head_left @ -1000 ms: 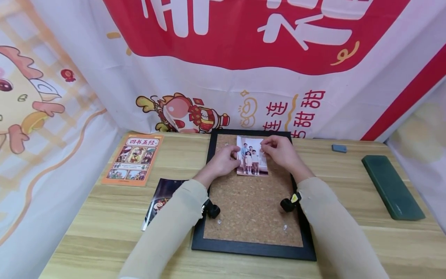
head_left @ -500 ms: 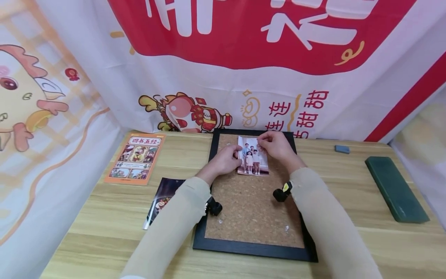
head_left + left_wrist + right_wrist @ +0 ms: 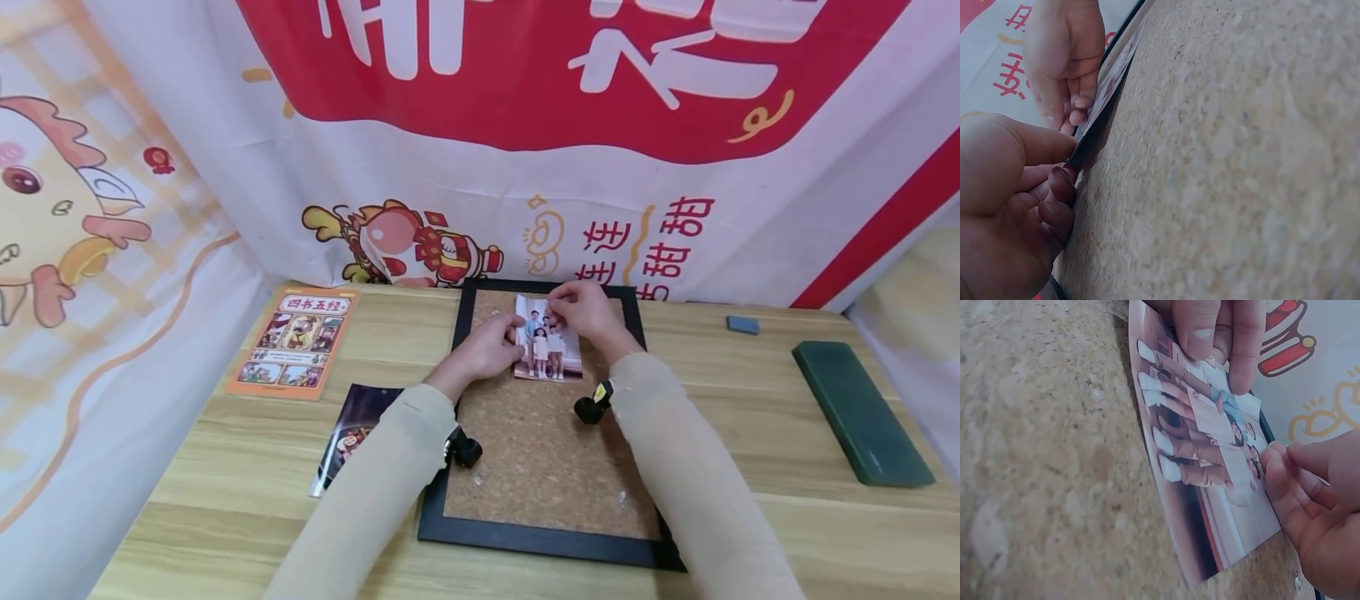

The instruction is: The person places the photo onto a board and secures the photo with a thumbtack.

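A small colour photo [image 3: 547, 354] of several people lies near the upper middle of a black-framed cork board [image 3: 547, 450]. My left hand [image 3: 491, 344] pinches its left edge; in the left wrist view the photo [image 3: 1107, 94] tilts slightly off the cork at that edge. My right hand [image 3: 588, 315] has thumb and forefinger pressed together at the photo's top edge. In the right wrist view this hand [image 3: 1316, 506] overlaps that edge, and whether anything small sits between the fingertips is hidden. Both hands are side by side over the board.
Small clear pushpins [image 3: 622, 498] stick in the cork near its corners. To the left lie an orange booklet [image 3: 292, 343] and a dark glossy picture [image 3: 351, 437], partly under the left sleeve. A blue block [image 3: 742, 325] and a dark green slab [image 3: 862, 414] lie right.
My right hand has moved left, from the photo's upper right edge to the middle of its top edge. The left hand keeps its place at the left edge, and the photo lies where it was.
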{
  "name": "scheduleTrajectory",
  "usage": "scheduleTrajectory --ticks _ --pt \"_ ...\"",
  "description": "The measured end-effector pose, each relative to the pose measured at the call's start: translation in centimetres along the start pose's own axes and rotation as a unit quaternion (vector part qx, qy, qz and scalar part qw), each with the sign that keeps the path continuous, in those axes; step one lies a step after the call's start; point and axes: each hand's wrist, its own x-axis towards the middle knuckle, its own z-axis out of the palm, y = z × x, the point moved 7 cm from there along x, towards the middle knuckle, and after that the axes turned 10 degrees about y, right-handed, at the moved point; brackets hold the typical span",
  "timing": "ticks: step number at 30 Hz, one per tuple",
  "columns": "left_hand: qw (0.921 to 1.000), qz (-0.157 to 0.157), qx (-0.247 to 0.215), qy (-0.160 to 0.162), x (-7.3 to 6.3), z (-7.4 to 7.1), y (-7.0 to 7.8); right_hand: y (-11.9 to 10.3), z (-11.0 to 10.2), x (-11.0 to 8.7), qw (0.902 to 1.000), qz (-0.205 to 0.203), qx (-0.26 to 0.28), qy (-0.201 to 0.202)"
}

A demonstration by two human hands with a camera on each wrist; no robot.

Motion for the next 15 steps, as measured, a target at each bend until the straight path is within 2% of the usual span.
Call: scheduleTrajectory --ticks 5,9,15 --pt "0.9999 0.016 -0.005 0.004 -0.5 -0.4 0.7 0.0 0.3 0.7 0.9999 0.011 -0.004 -0.005" --pt "0.9998 0.01 -0.014 -0.003 -1.6 -1.2 2.0 0.0 0.5 1.2 0.9997 0.023 -0.009 -0.007" --pt "0.9998 -0.004 -0.019 -0.007 -2.1 -1.5 2.0 0.0 0.9 1.9 0.9977 0.066 -0.005 -0.011"
